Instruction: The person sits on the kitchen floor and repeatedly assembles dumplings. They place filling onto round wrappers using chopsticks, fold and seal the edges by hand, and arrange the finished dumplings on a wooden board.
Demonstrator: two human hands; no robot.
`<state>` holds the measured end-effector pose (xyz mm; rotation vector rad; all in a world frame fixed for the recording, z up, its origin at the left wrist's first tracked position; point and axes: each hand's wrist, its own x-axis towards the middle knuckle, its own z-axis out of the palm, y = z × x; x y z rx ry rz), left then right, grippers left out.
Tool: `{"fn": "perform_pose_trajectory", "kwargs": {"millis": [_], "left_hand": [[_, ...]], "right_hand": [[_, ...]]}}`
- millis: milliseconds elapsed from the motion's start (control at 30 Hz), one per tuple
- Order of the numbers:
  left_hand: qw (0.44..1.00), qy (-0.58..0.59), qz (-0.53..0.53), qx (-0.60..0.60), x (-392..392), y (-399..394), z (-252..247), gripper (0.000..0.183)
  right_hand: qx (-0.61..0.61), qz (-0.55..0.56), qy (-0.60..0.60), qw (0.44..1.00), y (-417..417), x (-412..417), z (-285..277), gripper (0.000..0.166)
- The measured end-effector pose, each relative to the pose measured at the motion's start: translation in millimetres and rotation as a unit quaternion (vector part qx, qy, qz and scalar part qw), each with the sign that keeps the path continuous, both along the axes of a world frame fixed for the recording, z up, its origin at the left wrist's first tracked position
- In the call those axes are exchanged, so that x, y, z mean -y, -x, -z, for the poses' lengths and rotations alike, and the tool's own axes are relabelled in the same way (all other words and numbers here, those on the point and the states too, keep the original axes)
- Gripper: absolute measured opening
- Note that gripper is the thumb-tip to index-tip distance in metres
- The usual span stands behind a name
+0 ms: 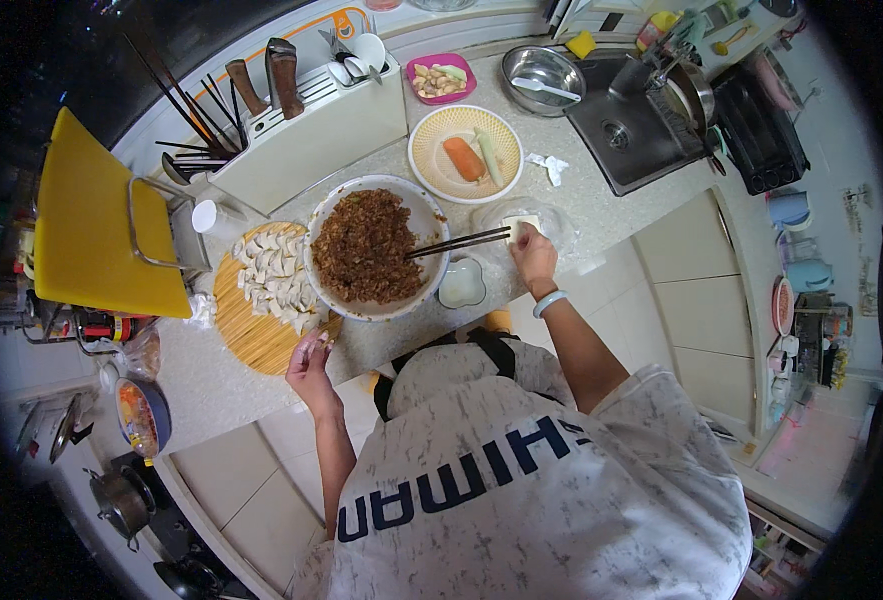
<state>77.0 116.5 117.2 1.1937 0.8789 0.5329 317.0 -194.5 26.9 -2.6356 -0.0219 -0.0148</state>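
My right hand (pixel 535 259) has its fingertips gathered on a pale, squarish dough wrapper (pixel 521 223), which lies over a clear plastic bag (pixel 561 225). Dark chopsticks (pixel 462 241) rest across the rim of a white bowl (pixel 435 289), tips in brown minced filling (pixel 366 247), other ends by my right hand. At the near edge of a round bamboo board (pixel 254 349) is my left hand (pixel 311 367), fingers curled upward; whether something small sits between them I cannot tell. Several folded dumplings (pixel 272 274) cover the board. Beside the bowl stands a small scalloped dish (pixel 462 283).
Behind the bowl are a yellow basket plate (pixel 426 176) with carrot, a pink dish (pixel 456 96), and a steel bowl (pixel 531 75) near the sink (pixel 614 161). A knife block (pixel 336 135) and yellow chopping board (pixel 96 225) stand left. The counter's front edge runs close to my body.
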Motion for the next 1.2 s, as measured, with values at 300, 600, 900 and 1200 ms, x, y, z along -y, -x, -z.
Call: {"fn": "perform_pose_trajectory", "kwargs": {"millis": [300, 600, 900, 1200], "left_hand": [[0.998, 0.0, 0.053, 0.021, 17, -16, -12, 0.019], [0.997, 0.009, 0.082, -0.007, 23, -16, -17, 0.02], [0.997, 0.023, 0.078, 0.003, 35, -19, -23, 0.019], [0.996, 0.038, 0.082, -0.005, 37, -15, -23, 0.02]], "right_hand": [[0.012, -0.005, -0.01, 1.0, 2, 4, -1, 0.038], [0.044, -0.025, -0.05, 0.997, 3, 7, 0, 0.037], [0.019, 0.065, -0.075, 0.995, -10, 17, 6, 0.038], [0.01, 0.105, -0.27, 0.957, -22, 42, 38, 0.048]]}}
